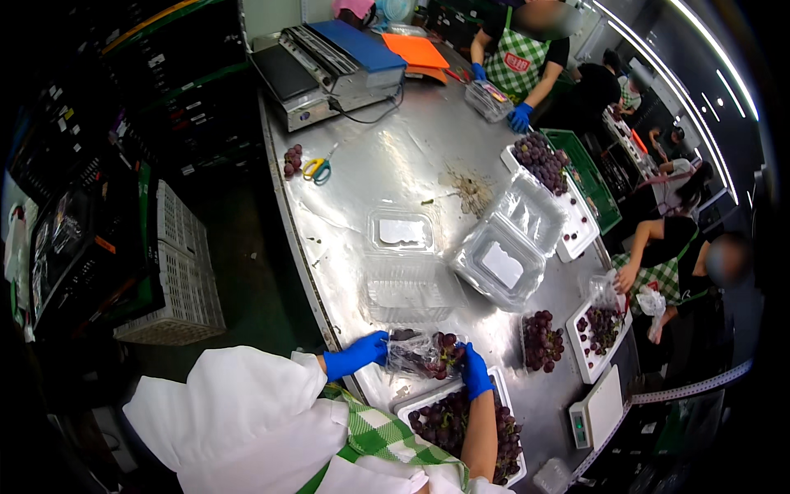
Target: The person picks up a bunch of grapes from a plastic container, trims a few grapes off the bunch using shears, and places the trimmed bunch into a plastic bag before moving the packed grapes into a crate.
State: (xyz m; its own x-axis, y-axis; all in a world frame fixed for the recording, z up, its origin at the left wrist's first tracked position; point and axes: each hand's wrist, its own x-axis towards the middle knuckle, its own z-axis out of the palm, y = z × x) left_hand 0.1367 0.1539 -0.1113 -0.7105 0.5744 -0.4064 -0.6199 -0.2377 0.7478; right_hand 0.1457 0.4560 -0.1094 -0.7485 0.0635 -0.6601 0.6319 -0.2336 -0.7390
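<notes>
A clear plastic box (407, 357) lies between my gloved hands at the near edge of the steel table. Dark red grapes (447, 357) fill its right part, and crinkled clear film covers much of the left. My left hand (361, 355), in a blue glove, grips the left end. At the right end, my right hand (476, 372) holds the side, its fingertips partly hidden. Below the right hand, a white foam tray (515, 460) is heaped with grape bunches (435, 423), partly covered by my forearm. Just beyond the held box sits an open clear clamshell (410, 287).
More clamshells (515, 247) are stacked right of centre. A filled grape box (543, 343), foam tray (577, 346) and digital scale (597, 410) stand at right. Scissors (317, 171) lie near a wrapping machine (327, 71). Co-workers (515, 58) work across the table.
</notes>
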